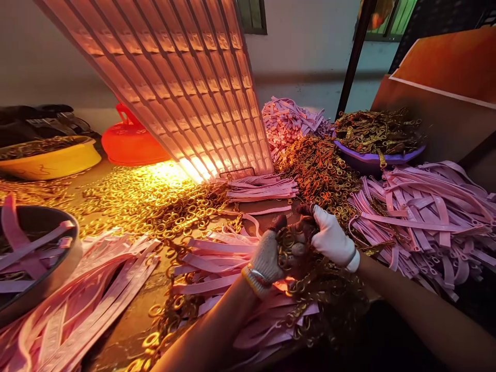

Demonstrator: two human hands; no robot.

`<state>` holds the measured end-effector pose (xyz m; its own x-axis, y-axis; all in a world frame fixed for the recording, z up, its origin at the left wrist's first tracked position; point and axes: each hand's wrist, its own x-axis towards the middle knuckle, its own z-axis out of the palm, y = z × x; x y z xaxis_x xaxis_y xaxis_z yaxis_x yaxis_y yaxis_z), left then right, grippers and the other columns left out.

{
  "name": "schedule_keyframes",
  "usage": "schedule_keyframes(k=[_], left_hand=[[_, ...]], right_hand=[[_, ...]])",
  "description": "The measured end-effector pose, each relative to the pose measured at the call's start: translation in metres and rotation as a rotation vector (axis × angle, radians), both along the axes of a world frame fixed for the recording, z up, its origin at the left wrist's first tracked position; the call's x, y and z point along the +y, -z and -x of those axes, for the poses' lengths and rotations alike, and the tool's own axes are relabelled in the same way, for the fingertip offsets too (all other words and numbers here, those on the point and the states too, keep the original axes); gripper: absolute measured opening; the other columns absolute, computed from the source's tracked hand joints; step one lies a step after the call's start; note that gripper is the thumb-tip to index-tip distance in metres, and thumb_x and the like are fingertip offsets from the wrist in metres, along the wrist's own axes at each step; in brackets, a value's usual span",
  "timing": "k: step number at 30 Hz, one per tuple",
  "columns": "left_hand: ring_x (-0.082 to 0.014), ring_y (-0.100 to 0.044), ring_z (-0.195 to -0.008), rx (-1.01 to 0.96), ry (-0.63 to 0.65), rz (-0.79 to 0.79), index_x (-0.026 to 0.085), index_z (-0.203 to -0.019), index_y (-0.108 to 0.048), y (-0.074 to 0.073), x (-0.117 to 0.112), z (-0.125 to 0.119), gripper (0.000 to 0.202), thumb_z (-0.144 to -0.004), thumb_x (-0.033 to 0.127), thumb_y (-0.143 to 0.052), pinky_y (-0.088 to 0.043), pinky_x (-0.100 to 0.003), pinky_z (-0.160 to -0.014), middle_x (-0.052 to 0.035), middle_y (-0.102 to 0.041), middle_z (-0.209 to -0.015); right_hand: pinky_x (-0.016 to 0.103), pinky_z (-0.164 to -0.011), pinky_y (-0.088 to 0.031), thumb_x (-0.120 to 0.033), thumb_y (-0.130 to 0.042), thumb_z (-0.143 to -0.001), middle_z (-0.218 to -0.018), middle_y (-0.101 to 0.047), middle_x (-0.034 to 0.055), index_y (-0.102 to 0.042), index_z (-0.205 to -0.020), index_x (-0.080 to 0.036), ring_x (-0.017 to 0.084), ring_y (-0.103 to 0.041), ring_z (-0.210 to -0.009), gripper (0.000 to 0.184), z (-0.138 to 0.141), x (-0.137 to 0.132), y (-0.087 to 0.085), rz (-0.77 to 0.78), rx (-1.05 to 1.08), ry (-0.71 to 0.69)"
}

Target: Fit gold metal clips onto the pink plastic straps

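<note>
My left hand (268, 254) wears a knit glove with dark fingertips and is closed around a cluster of gold metal rings (287, 247). My right hand (330, 236), in a white glove, pinches the same cluster from the right. Both hands meet over a heap of pink straps (217, 263) mixed with gold ring chains (337, 294) at the table's front. What exactly sits between the fingertips is too small to make out.
A big slanted lit grid panel (186, 72) stands at centre back. Loose gold rings (147, 201) cover the table. More pink straps (430, 206) lie right and left. A purple bowl (372, 160), yellow bowl (58, 160), orange lid (132, 142) and dark bowl (39, 258) surround.
</note>
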<state>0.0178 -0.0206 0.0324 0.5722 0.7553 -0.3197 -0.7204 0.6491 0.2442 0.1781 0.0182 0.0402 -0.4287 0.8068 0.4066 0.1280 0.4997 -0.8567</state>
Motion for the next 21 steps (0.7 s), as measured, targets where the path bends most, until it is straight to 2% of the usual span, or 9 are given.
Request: schedule_keyframes(k=[2,4,7,9,12,17,19,21], left_hand=[[-0.0137,-0.053,-0.045,0.048,0.006,0.007,0.012,-0.094,-0.064,-0.001,0.001,0.003,0.034,-0.092,0.045,-0.057,-0.032,-0.017,-0.030,-0.0071,-0.061,-0.068],[-0.0141,-0.056,-0.047,0.132,-0.016,0.026,0.012,-0.096,-0.064,-0.002,0.001,0.006,0.029,-0.092,0.041,-0.060,-0.036,-0.017,-0.031,-0.0072,-0.064,-0.069],[-0.0115,-0.058,-0.048,0.269,-0.106,0.012,0.012,-0.096,-0.063,-0.004,-0.001,0.005,0.013,-0.090,0.023,-0.062,-0.041,-0.015,-0.033,-0.0055,-0.065,-0.071],[-0.0102,-0.058,-0.048,0.334,-0.140,-0.023,0.011,-0.093,-0.063,-0.005,-0.003,0.002,0.009,-0.087,0.018,-0.064,-0.040,-0.014,-0.033,-0.0045,-0.064,-0.071],[-0.0081,-0.056,-0.045,0.364,-0.136,-0.055,0.011,-0.087,-0.062,-0.008,-0.004,-0.002,0.011,-0.085,0.020,-0.068,-0.037,-0.012,-0.031,-0.0038,-0.062,-0.069],[-0.0075,-0.055,-0.045,0.418,-0.160,-0.132,0.012,-0.090,-0.063,-0.002,-0.004,0.000,0.019,-0.083,0.027,-0.072,-0.039,-0.012,-0.034,-0.0035,-0.063,-0.067],[-0.0075,-0.055,-0.045,0.428,-0.201,-0.102,0.012,-0.088,-0.062,0.000,-0.003,0.001,0.017,-0.084,0.026,-0.072,-0.042,-0.012,-0.036,-0.0027,-0.062,-0.065],[-0.0071,-0.053,-0.043,0.375,-0.182,-0.022,0.013,-0.083,-0.059,0.000,-0.001,0.001,0.014,-0.086,0.023,-0.068,-0.042,-0.013,-0.036,-0.0011,-0.059,-0.062]], right_hand=[[0.027,-0.078,-0.054,-0.019,-0.059,-0.081,-0.100,-0.070,0.0034,-0.061,-0.119,-0.018,0.016,-0.064,-0.088,0.038,0.002,0.001,0.000,0.186,0.119,-0.007],[0.025,-0.073,-0.053,-0.022,-0.061,-0.080,-0.097,-0.069,0.0028,-0.061,-0.117,-0.017,0.015,-0.063,-0.084,0.037,0.003,0.002,-0.001,0.275,0.200,0.012],[0.024,-0.072,-0.052,-0.023,-0.062,-0.078,-0.097,-0.069,0.0034,-0.061,-0.115,-0.017,0.015,-0.063,-0.085,0.037,0.004,0.002,-0.002,0.308,0.228,0.011],[0.025,-0.075,-0.053,-0.022,-0.061,-0.079,-0.098,-0.069,0.0036,-0.062,-0.116,-0.018,0.016,-0.063,-0.088,0.037,0.004,0.002,-0.001,0.289,0.217,-0.020],[0.028,-0.082,-0.055,-0.020,-0.058,-0.080,-0.101,-0.070,0.0038,-0.062,-0.120,-0.020,0.018,-0.065,-0.092,0.040,0.002,0.002,0.001,0.196,0.159,-0.054],[0.034,-0.095,-0.052,-0.015,-0.059,-0.081,-0.111,-0.069,0.0057,-0.062,-0.124,-0.021,0.021,-0.064,-0.099,0.043,-0.005,0.002,-0.002,-0.076,-0.059,-0.020],[0.035,-0.094,-0.053,-0.012,-0.056,-0.081,-0.112,-0.069,0.0070,-0.061,-0.126,-0.020,0.022,-0.064,-0.099,0.046,-0.007,0.001,-0.003,-0.173,-0.153,-0.010],[0.038,-0.094,-0.053,-0.008,-0.055,-0.078,-0.111,-0.067,0.0101,-0.059,-0.126,-0.018,0.025,-0.063,-0.101,0.050,-0.006,-0.002,-0.003,-0.336,-0.280,0.023]])
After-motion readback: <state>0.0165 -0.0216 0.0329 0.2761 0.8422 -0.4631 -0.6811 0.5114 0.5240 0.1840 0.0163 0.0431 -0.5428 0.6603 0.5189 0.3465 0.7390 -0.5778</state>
